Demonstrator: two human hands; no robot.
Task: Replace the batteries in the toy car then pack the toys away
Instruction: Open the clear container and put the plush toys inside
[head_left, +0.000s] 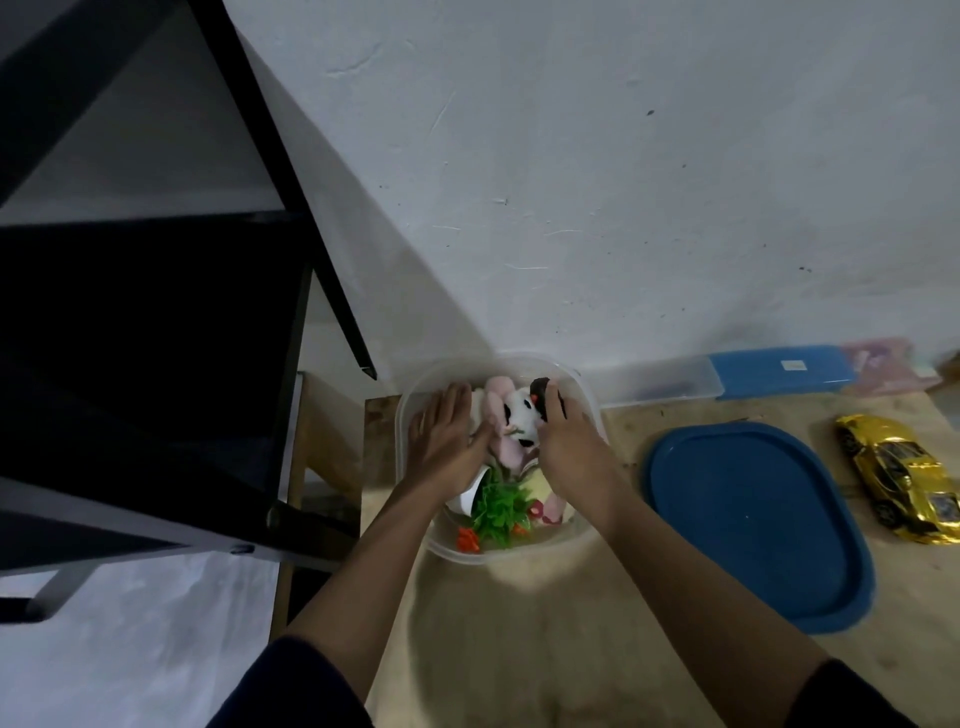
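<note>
A clear plastic tub (415, 514) sits on the wooden table, filled with soft toys: a pink and white plush (511, 415), a green plastic plant (496, 506) and small orange pieces (467, 540). My left hand (449, 441) lies flat with straight fingers on the toys at the tub's left side. My right hand (566, 441) reaches in from the right, its fingers curled over a dark round toy (543, 389) at the tub's far side. The gold toy car (898, 473) lies on the table at the far right, apart from both hands.
The tub's blue lid (753, 525) lies flat between tub and car. A blue-lidded clear box (769, 374) and a pink item (883, 358) stand against the white wall. A black shelf frame (156, 291) stands close on the left, beyond the table's edge.
</note>
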